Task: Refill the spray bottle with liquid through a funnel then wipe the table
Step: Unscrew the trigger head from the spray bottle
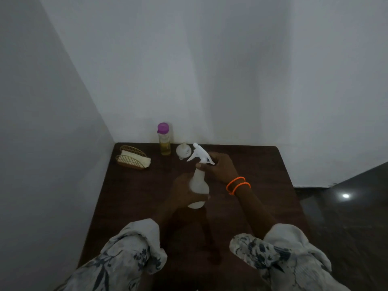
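The white translucent plastic spray bottle (198, 186) stands near the middle of the dark brown wooden surface (262, 175), upright with a slight lean, its base on or just above the wood; the dim light makes that hard to settle. Its white trigger spray head (200, 155) sits at the top of the neck, nozzle pointing to the far left. The left hand (181, 191) has its grip wrapped around the bottle's wide lower body, fingers curled behind it. The right hand (220, 168) has its grip closed on the collar just under the trigger head, thumb at the neck. On the right wrist sit two orange beaded bracelets (238, 184). Both forearms come out of rolled-up white sleeves with a dark floral print (134, 248).

Just beyond the spray head, near the far edge of the surface, lies a small white plastic funnel (183, 151), apart from the bottle. Left of the funnel, just beside it, stands a clear tall plastic bottle of yellow liquid with a purple cap (164, 139), upright against the wall. Further left, in the far left corner, is a gold wire holder (132, 157) with a folded pale cream cloth (136, 158) tucked between its two arched sides. Plain white walls (210, 70) meet at the corner behind the surface, and a dark glossy floor (346, 206) shows to the right with a bright spot of reflected light.
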A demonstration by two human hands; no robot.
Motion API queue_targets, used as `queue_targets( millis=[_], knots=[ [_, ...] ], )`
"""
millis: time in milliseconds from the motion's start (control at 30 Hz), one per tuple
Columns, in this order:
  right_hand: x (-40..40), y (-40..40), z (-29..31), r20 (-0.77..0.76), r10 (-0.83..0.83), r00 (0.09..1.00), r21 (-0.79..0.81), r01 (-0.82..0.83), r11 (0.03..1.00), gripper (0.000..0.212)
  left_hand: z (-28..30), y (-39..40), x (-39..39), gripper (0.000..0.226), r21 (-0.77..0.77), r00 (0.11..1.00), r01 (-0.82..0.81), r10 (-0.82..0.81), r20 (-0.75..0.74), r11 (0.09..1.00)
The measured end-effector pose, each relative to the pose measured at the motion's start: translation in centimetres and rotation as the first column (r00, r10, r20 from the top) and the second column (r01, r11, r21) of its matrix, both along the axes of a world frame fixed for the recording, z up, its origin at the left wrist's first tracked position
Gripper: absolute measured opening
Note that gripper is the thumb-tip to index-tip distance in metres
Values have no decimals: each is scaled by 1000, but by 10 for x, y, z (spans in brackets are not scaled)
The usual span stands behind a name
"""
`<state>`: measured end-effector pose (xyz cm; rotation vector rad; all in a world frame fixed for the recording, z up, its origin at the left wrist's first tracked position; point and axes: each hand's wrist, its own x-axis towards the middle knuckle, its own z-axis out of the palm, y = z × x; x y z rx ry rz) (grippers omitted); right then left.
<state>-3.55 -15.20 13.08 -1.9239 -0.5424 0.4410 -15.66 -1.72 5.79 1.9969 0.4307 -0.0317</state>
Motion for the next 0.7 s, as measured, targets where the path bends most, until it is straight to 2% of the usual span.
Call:
queue_targets(
  millis=[100, 200, 400, 467, 600, 700],
  knots=[
    [-7, 1, 2, 28, 65, 997, -52, -64, 997, 20, -3, 3, -10, 89, 9, 1000, 5, -5, -31, 1000],
    [-12, 6, 0, 29, 57, 998, -51, -55, 997, 18, -4, 3, -14, 90, 14, 999, -29, 29, -36, 999],
    [-19, 14, -8, 8, -53, 999, 26, 52, 998, 47, 10, -3, -9, 88, 46, 999, -32, 31, 40, 998],
    [-19, 15, -6, -9, -77, 997, 40, 78, 996, 46, 12, -3, -7, 87, 37, 999, -29, 28, 41, 999],
    [-16, 14, -1, -72, -27, 997, 38, 30, 999, 34, 14, -4, -8, 90, 24, 998, -34, 33, 45, 999],
    [-15, 14, -1, -85, 19, 996, 43, -15, 999, 44, 11, -4, -10, 92, 26, 998, -44, 43, 39, 999]
  ],
)
